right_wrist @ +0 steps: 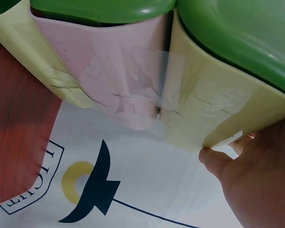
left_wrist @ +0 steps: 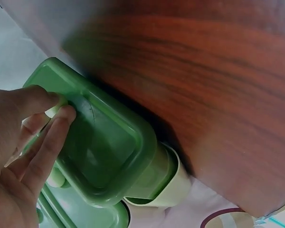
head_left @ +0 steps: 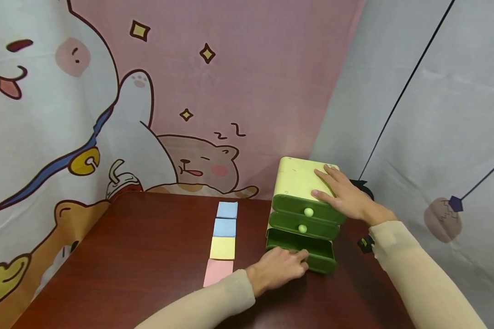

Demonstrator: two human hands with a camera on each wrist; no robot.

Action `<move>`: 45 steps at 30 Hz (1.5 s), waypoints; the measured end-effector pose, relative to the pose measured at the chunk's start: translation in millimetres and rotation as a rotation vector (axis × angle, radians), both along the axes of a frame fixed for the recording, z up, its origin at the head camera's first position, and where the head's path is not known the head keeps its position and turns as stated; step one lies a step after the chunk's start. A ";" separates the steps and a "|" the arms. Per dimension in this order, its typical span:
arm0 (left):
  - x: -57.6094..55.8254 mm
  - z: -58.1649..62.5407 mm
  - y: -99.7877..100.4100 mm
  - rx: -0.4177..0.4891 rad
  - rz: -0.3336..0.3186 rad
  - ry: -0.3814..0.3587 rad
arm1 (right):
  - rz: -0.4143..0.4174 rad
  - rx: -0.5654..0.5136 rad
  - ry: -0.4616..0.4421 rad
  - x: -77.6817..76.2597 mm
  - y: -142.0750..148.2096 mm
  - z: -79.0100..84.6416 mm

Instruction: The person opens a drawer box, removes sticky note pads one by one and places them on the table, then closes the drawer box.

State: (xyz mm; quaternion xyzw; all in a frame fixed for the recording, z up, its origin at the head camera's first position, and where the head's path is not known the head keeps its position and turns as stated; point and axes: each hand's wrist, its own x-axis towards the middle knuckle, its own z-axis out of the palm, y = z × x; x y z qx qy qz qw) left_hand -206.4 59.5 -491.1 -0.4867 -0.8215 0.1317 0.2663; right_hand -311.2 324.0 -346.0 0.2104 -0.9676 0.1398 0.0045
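A small drawer unit [head_left: 298, 176] with a pale yellow top and green drawer fronts stands at the right of the table. Its bottom drawer [head_left: 322, 263] is pulled out partway, and the part of its inside that shows holds nothing visible. With thumb and fingers, my left hand [head_left: 277, 269] pinches the pale green knob [left_wrist: 52, 110] on that drawer's front. On the unit's top, toward the right edge, rests my right hand [head_left: 341, 194] with fingers spread. The two upper drawers, with round knobs [head_left: 308, 212], are closed.
Left of the unit, a column of square paper notes lies on the dark red-brown table [head_left: 148, 256]: two blue [head_left: 224, 227], one yellow [head_left: 222, 248] and one pink [head_left: 218, 272]. A cartoon-printed cloth [head_left: 247, 91] hangs behind the table and at its sides.
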 end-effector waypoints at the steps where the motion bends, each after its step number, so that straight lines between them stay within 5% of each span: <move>1: -1.4 -0.4 0.5 0.003 0.003 0.000 | -0.001 0.000 -0.002 0.1 0.1 -0.3; 14: -19.6 -3.7 6.1 0.064 0.031 -0.102 | -0.002 0.000 -0.004 1.0 2.7 -0.8; 45: -36.8 -10.0 16.2 0.054 0.115 -0.135 | 0.009 0.001 -0.052 -3.9 -1.5 11.2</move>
